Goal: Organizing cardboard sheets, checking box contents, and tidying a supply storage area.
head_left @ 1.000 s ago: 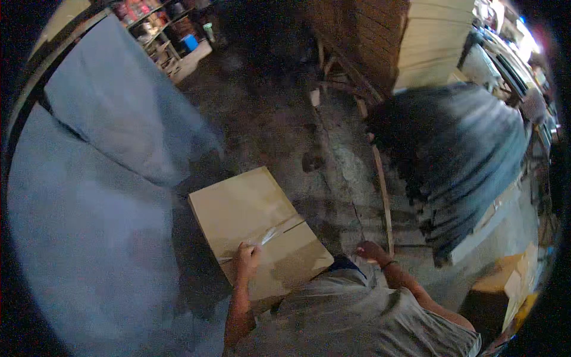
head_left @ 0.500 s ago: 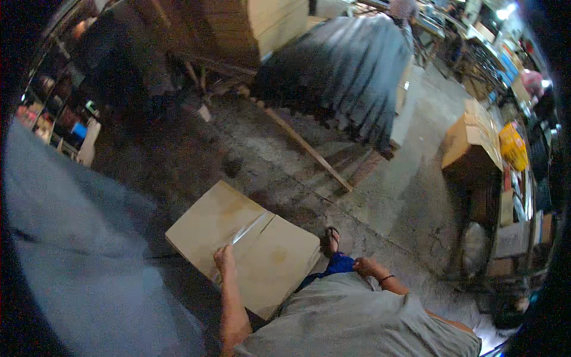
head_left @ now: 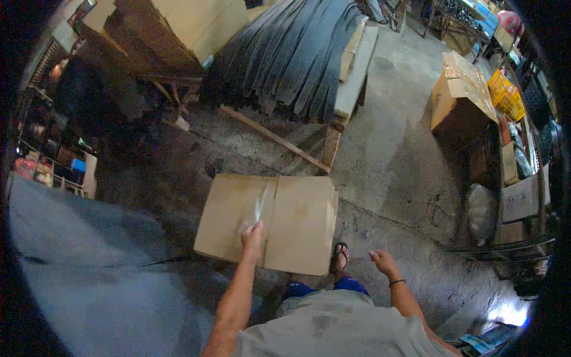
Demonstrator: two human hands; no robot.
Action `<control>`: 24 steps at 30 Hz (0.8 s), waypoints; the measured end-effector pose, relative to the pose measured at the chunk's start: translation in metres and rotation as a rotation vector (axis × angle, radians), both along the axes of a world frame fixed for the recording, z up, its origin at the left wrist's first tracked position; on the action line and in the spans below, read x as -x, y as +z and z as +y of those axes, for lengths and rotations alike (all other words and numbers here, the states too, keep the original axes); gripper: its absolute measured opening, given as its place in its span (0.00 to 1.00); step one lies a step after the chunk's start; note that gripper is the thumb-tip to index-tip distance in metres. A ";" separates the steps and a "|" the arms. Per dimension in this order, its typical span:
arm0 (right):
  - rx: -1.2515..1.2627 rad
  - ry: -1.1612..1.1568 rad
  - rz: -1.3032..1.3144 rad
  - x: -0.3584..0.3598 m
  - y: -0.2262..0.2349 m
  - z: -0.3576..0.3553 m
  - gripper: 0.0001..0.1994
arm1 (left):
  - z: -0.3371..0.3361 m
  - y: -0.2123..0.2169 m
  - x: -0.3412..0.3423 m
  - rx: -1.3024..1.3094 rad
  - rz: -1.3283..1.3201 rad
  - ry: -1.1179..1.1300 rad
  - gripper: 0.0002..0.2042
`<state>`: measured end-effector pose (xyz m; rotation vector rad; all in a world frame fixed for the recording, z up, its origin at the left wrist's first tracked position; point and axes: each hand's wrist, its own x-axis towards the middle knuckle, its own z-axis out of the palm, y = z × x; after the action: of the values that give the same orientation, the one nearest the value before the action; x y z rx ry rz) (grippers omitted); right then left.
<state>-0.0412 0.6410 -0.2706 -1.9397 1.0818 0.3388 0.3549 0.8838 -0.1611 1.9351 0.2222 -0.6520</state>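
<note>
Hands [head_left: 386,263] are apart, left [head_left: 252,239] partly hiding cardboard [head_left: 300,223].

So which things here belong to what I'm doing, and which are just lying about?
In use, it seems:
clear band, in your left hand
cardboard stack under it

Apparently just lying about:
dark strips
brown carton
yellow crate
grey sheet

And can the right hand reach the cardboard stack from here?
Probably yes: nothing seems to block the right hand from the right edge of the cardboard stack; the sandalled foot is lower down.
</note>
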 end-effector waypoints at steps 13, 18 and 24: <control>-0.595 -0.858 -0.352 0.021 0.064 0.012 0.34 | -0.070 -0.033 0.132 0.133 0.349 -0.219 0.18; -0.835 -0.926 -0.601 0.031 0.035 0.038 0.35 | -0.074 -0.030 0.130 0.150 0.357 -0.344 0.19; -0.372 -0.840 -0.670 -0.048 0.125 0.056 0.40 | -0.068 -0.018 0.117 0.175 0.332 -0.456 0.22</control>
<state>0.0066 0.6971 -0.1458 -1.0051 1.1482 -0.5098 0.2380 0.8162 -0.1795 1.7088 -0.0766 -1.2546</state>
